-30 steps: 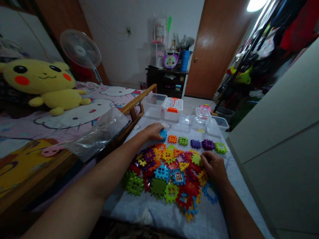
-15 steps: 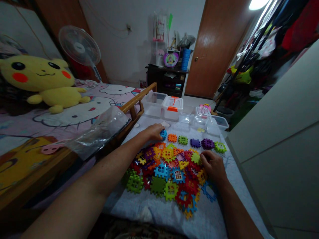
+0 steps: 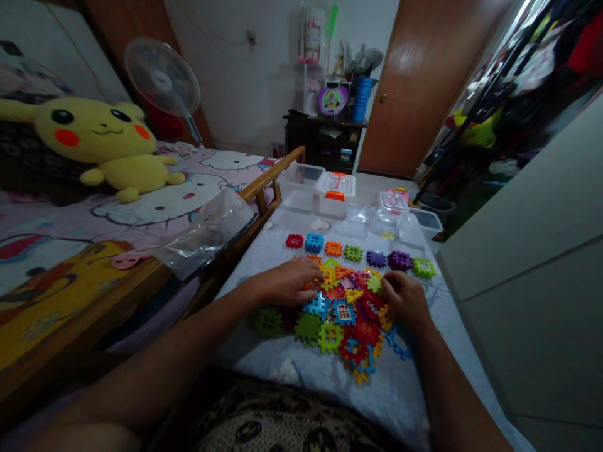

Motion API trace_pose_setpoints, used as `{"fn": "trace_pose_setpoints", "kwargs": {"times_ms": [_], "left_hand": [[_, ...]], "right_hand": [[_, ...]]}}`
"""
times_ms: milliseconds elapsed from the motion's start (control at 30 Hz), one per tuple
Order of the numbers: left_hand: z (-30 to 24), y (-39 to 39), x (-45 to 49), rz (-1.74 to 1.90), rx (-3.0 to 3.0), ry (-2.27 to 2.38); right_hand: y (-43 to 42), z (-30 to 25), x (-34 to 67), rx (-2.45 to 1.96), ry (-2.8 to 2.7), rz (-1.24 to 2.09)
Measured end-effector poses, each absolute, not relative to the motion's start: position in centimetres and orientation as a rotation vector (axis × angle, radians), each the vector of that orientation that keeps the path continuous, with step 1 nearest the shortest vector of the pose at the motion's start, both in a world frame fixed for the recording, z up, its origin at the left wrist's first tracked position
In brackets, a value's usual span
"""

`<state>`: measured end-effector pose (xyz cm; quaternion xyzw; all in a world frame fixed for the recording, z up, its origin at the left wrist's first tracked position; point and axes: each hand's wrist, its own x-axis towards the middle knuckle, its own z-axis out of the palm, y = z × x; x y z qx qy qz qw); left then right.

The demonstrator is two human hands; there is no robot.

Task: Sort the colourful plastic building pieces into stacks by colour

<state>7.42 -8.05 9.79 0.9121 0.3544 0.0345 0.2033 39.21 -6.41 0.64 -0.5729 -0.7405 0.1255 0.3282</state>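
Colourful plastic interlocking building blocks form a loose pile (image 3: 346, 312) on the cloth-covered table. Over the pile's left side is my left hand (image 3: 291, 281), its fingers spread and nothing seen between them. On the right, my right hand (image 3: 406, 296) pinches a light green block (image 3: 374, 284) at the pile's edge. Behind the pile runs a row of sorted blocks: red (image 3: 294, 241), blue (image 3: 315, 242), orange (image 3: 334, 249), green (image 3: 353, 253), purple (image 3: 377, 258), dark purple (image 3: 399, 260) and light green with a white window (image 3: 423, 268). My left hand hides part of the pile.
Clear plastic boxes stand at the table's far end, among them an open bin (image 3: 301, 188) and a lidded box with orange clips (image 3: 335, 196). A wooden bed rail (image 3: 264, 188) borders the left, with a plastic bag (image 3: 207, 235) beside it. A pale cabinet (image 3: 527, 251) stands right.
My left hand has left the blue blocks in the row and come back over the pile. A red block now shows at the row's left end. My right hand keeps the light green block.
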Motion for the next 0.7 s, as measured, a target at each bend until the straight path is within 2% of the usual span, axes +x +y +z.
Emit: {"fn": "trace_pose_setpoints", "kwargs": {"times_ms": [367, 700], "left_hand": [[7.3, -9.3, 7.9, 0.056, 2.487, 1.088], [8.3, -8.7, 8.5, 0.191, 2.469, 1.170]], "right_hand": [[-6.4, 0.5, 39.3, -1.478, -1.953, 0.334], [-6.4, 0.7, 39.3, -1.481, -1.943, 0.368]]}}
